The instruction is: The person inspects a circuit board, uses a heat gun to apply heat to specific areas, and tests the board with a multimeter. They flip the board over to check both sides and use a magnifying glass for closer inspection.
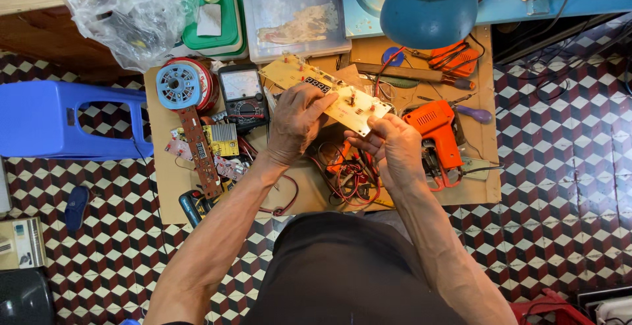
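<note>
Both our hands, left hand (297,118) and right hand (390,142), pinch the long yellow circuit board (329,92) above the table (164,180), orange soldering gun (438,137) right.

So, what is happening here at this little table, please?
A person holds a long pale circuit board in both hands above a low cardboard-covered table. The left hand grips its middle from above; the right hand holds the near end. An orange soldering gun lies just right of the hands, a multimeter to the left, tangled wires below.
</note>
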